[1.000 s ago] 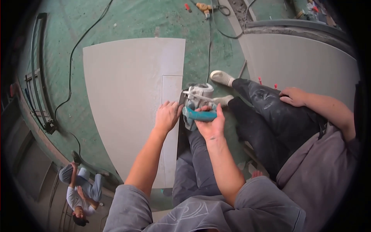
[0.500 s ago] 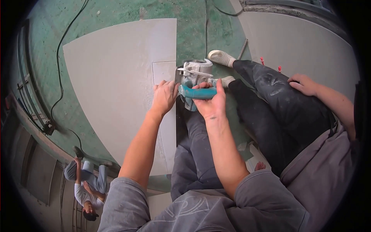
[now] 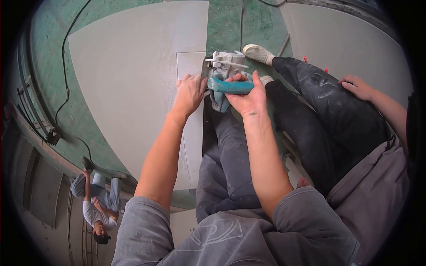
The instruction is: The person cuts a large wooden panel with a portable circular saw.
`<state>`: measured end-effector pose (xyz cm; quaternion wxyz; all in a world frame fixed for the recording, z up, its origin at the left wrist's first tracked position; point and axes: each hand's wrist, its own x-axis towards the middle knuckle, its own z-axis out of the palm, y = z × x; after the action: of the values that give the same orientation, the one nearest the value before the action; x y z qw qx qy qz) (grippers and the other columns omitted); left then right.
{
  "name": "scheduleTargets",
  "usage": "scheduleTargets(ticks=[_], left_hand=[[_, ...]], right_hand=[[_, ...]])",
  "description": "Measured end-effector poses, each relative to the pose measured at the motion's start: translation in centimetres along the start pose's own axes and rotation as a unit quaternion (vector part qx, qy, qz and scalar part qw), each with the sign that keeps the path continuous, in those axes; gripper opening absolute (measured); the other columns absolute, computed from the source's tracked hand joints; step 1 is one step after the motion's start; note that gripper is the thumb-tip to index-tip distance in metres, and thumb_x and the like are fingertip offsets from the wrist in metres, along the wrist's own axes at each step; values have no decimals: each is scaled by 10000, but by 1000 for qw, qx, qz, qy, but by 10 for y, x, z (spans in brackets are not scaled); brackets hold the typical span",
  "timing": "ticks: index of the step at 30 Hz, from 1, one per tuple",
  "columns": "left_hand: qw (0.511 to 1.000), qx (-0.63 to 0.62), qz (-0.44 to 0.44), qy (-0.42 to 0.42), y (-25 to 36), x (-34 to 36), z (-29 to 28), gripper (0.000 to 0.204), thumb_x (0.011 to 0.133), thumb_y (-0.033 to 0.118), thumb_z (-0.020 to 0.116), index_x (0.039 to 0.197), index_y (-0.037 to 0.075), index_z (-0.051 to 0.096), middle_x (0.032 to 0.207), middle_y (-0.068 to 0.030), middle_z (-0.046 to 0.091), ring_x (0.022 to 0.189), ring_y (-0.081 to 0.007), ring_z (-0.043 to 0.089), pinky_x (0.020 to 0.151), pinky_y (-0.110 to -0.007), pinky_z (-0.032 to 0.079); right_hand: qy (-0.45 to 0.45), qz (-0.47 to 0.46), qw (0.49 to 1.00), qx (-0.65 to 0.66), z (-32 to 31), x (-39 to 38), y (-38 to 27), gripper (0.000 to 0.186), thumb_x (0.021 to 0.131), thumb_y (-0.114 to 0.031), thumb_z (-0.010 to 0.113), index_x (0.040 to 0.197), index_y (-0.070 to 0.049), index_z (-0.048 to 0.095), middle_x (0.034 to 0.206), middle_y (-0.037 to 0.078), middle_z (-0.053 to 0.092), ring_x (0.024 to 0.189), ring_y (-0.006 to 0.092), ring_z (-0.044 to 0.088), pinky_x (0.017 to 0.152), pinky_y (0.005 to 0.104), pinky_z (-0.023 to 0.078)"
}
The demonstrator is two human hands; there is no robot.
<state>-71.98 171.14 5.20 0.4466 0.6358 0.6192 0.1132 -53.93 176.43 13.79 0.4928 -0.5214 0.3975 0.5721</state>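
Note:
My right hand (image 3: 243, 95) is closed round the teal handle (image 3: 233, 86) of a dusty handheld power saw (image 3: 224, 62), whose metal base plate sits at the right edge of a large pale grey board (image 3: 122, 66). My left hand (image 3: 190, 92) lies on the board just left of the saw, its fingers slightly apart and bent, the tips near that plate. A narrow rectangle (image 3: 186, 150) is scored or cut along the board's right side, under and around my left hand. Part of the saw is hidden by my right hand.
A co-worker's dark-trousered legs (image 3: 310, 128) and hand (image 3: 357, 88) are close at right, beside a second board (image 3: 341, 35). Another person (image 3: 97, 204) sits at lower left. Black cable (image 3: 66, 66), metal frame (image 3: 35, 106) and small red clips (image 3: 326, 70) lie around on green flooring.
The view has shifted, so board, hands and saw appear higher. The saw and both hands have also edged slightly forward along the board toward the upper end of the scored rectangle.

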Motion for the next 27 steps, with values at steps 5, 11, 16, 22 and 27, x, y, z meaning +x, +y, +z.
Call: scheduleTargets(ticks=[5,11,16,22,27], left_hand=[[1000,-10,4,14,-16,-7,6,292,1039,284,530,868,72,634,875,-133,705,870,-356,614,826,-452,431],[1000,-15,4,20,-21,-11,11,295,1040,282,528,868,70,638,866,-132,702,862,-357,612,824,-452,434],[999,-26,-3,27,-22,-14,10,295,1040,278,525,868,69,643,857,-134,699,853,-359,609,827,-454,438],[999,-21,0,32,-30,-22,3,295,1040,274,523,867,69,645,852,-135,696,845,-362,607,834,-456,443],[999,-32,-2,34,-41,-29,-8,289,1038,265,526,864,65,642,848,-135,695,843,-362,606,834,-455,451]], right_hand=[[17,3,1000,-11,-2,8,10,404,1065,-432,540,943,-49,496,775,134,645,750,280,611,785,459,533],[14,6,1000,-8,-12,16,11,409,1070,-434,528,949,-45,500,777,135,648,755,294,607,788,462,533],[10,8,1000,-17,-13,15,13,413,1075,-435,513,941,-45,502,775,135,649,760,298,607,793,466,532],[10,7,1000,-27,-14,12,26,420,1080,-435,500,930,-43,509,775,135,651,768,301,607,798,470,531],[13,8,1000,-27,-12,10,43,423,1080,-437,498,927,-43,511,776,136,651,770,303,607,799,471,531]])
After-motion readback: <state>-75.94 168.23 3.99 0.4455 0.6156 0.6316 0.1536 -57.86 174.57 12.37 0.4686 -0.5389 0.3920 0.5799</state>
